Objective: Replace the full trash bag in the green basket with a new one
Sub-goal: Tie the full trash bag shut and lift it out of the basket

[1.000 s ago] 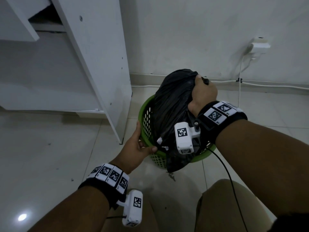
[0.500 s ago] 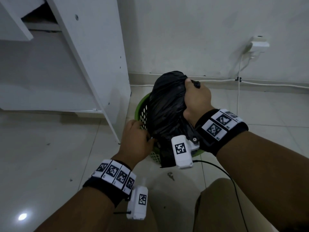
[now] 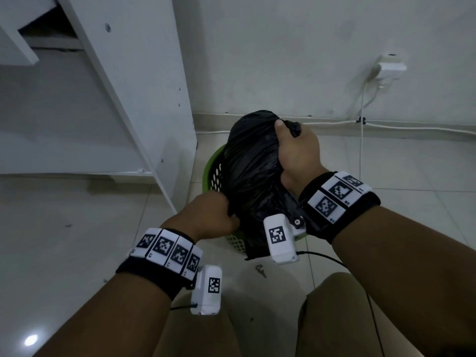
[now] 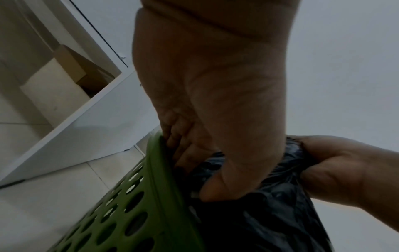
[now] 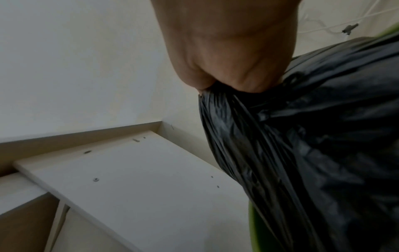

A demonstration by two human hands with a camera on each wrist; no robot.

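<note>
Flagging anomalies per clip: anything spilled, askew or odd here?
One small dark scrap of debris lies on the white tiled floor beside the green perforated plastic basket; what it is cannot be told. Nothing else stands out.

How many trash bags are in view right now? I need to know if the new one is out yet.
1. The black trash bag sits in the green basket, its neck gripped by the right hand. No new bag shows; one may lie outside the views.

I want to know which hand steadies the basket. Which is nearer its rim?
Left. The left hand has its fingers hooked over the basket rim; the right hand grips the bag neck above it.
</note>
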